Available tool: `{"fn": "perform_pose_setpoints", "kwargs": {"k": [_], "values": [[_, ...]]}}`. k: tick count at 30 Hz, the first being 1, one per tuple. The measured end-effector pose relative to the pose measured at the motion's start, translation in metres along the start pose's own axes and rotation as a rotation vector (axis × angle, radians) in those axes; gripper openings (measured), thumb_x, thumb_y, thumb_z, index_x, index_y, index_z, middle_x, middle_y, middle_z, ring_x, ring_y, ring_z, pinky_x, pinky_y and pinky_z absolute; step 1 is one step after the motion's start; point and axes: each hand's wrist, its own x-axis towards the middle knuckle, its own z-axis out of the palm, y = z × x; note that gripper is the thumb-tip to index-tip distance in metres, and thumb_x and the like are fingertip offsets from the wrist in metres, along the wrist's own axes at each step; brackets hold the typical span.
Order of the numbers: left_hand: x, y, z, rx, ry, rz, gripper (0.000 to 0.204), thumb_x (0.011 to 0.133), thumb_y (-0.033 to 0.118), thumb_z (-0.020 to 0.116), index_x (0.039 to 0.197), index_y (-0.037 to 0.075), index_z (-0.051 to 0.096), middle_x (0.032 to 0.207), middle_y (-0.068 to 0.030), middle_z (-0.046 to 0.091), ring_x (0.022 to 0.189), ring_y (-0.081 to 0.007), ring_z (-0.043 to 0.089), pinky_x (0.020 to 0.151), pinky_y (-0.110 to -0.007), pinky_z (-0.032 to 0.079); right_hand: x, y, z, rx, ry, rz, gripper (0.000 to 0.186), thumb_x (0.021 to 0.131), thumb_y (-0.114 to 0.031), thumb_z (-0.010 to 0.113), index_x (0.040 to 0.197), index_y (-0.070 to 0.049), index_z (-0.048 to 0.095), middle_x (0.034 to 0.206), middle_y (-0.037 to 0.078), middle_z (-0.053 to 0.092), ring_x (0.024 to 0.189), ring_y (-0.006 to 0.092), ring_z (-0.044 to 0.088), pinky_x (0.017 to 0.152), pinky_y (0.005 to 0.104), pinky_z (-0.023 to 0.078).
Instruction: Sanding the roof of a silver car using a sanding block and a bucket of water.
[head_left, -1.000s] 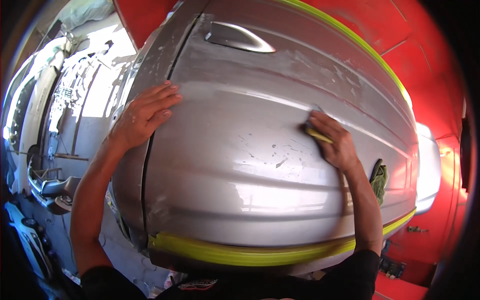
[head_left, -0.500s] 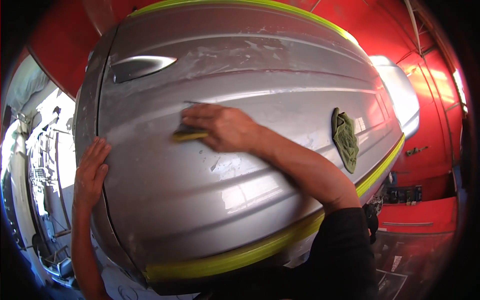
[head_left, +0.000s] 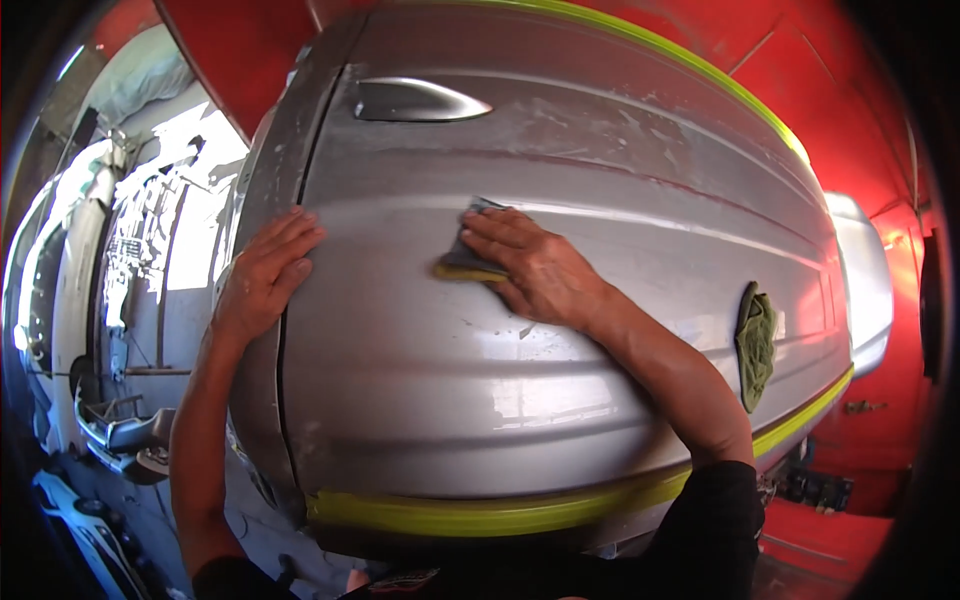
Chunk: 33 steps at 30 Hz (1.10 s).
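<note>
My right hand (head_left: 540,268) presses a sanding pad (head_left: 470,262), yellowish at its lower edge with a dark grey sheet over it, against the silver car roof (head_left: 390,330). Its fingers lie over the pad and cover part of it. Flat near the dark seam at the roof's left end rests my left hand (head_left: 265,278), fingers stretched out and holding nothing. Beyond both hands a shark-fin antenna (head_left: 420,100) rises from the roof. Small dark wet-looking spots show on the paint just below the pad.
Yellow-green masking tape (head_left: 480,515) runs along the near roof edge, with another strip along the far edge. A crumpled green cloth (head_left: 757,345) lies on the roof at right. Red walls stand behind; car parts, including a bumper-like piece (head_left: 125,435), are at left.
The view has shifted, so the roof appears farther right. My right hand still holds the pad, which sits slightly nearer my left hand; my left hand stays flat by the seam.
</note>
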Motion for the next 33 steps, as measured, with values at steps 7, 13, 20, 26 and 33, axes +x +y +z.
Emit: {"fn": "perform_pose_setpoints", "kwargs": {"k": [7,13,20,26,33], "values": [[-0.022,-0.015,-0.004,0.0,0.001,0.0,0.041,0.098,0.014,0.061,0.137,0.005,0.064,0.148,-0.015,0.058,0.147,-0.0352,0.043,0.122,-0.047,0.033,0.027,0.01,0.004,0.035,-0.06,-0.087,0.052,0.08,-0.005,0.071,0.132,0.0,0.065,0.142,0.017,0.062,0.132,0.0345,0.059,0.114,0.0417,0.048],[-0.007,-0.011,0.004,-0.014,0.047,0.022,0.039,0.1,0.022,0.061,0.135,0.006,0.066,0.147,-0.0146,0.059,0.147,-0.0339,0.043,0.12,-0.047,0.035,-0.067,0.04,-0.046,-0.131,-0.017,0.186,0.054,0.081,-0.003,0.073,0.134,-0.003,0.066,0.144,0.017,0.061,0.134,0.0388,0.057,0.117,0.0447,0.044],[-0.011,-0.016,0.004,0.003,0.026,0.016,0.04,0.102,0.025,0.059,0.138,0.007,0.064,0.148,-0.0141,0.058,0.148,-0.0337,0.042,0.121,-0.048,0.034,0.094,-0.025,0.038,0.055,-0.053,-0.151,0.054,0.078,-0.006,0.075,0.131,0.0,0.065,0.143,0.017,0.061,0.134,0.0365,0.056,0.12,0.0444,0.041],[-0.019,-0.025,0.006,0.025,0.057,0.045,0.039,0.103,0.026,0.059,0.138,0.008,0.065,0.147,-0.0114,0.059,0.146,-0.0317,0.044,0.122,-0.047,0.033,0.031,0.004,-0.002,0.0,-0.115,-0.066,0.057,0.076,0.0,0.072,0.133,0.0,0.065,0.142,0.016,0.062,0.133,0.0359,0.058,0.119,0.0441,0.044],[-0.012,-0.021,0.008,0.004,0.052,0.035,0.043,0.104,0.027,0.056,0.141,0.006,0.061,0.149,-0.0146,0.057,0.148,-0.0352,0.041,0.121,-0.048,0.033,0.057,-0.021,0.021,0.039,-0.05,-0.082,0.059,0.077,0.0,0.074,0.135,0.001,0.063,0.145,0.021,0.058,0.137,0.0385,0.054,0.12,0.0463,0.041]]}}
